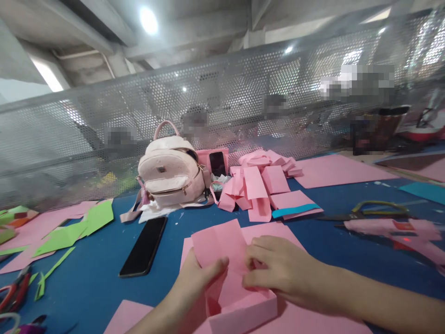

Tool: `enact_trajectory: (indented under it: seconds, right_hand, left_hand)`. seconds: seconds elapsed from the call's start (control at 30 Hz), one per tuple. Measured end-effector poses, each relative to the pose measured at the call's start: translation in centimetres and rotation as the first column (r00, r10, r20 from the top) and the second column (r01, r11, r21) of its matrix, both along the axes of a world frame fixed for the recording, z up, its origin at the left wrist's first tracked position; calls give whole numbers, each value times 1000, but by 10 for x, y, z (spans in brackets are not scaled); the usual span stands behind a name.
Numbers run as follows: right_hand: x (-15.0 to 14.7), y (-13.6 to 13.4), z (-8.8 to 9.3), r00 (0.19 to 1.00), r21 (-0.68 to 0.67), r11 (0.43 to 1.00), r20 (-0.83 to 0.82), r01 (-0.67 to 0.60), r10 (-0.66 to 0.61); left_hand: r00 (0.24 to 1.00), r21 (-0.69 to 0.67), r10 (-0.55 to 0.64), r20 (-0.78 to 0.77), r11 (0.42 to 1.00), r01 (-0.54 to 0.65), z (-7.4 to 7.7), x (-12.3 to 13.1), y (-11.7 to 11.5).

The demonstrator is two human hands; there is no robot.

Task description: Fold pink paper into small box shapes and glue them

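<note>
In the lower middle of the head view is a folded pink paper box [243,315], with a tall flap standing up at its far side. My left hand [200,280] grips its left side, thumb over the inner face and fingers hidden behind the paper. On the right edge, my right hand [283,264] is closed, its curled fingers pinching the paper near the fold. Beneath the box lie flat pink sheets [306,320]. To the left of my hands rests a black phone [143,248].
A pale pink backpack [170,174] stands behind, beside a heap of pink paper pieces [255,178]. At right lie a pink glue gun [392,232] and scissors [378,207]. Green paper [73,229] and red-handled scissors [17,290] are at left. A perforated metal screen [239,97] borders the blue table.
</note>
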State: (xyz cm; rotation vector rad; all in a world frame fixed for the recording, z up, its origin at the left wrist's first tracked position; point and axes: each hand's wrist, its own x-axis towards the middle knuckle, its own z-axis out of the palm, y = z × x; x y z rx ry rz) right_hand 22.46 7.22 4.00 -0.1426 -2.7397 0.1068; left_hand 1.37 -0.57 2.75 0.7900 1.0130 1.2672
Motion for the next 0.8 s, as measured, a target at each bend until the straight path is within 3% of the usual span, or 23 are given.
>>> enact_trajectory:
  seconds: [0.2,0.43,0.63,0.8]
  right_hand:
    - [1,4,-4,1000,-103,995,-25,5,-7]
    - [1,7,-8,999,-168,985,2,32,-32]
    - [0,6,-6,999,-170,985,30,43,-38]
    - [0,3,-4,999,-176,984,-44,2,-10]
  left_hand:
    - [999,46,-40,-21,998,41,-3,-3,2]
    - [941,108,-48,-334,990,89,-13,-13,12]
    - [922,68,45,-385,997,-20,-20,-12,13]
    - [922,99,86,-376,994,-53,-31,-15,15]
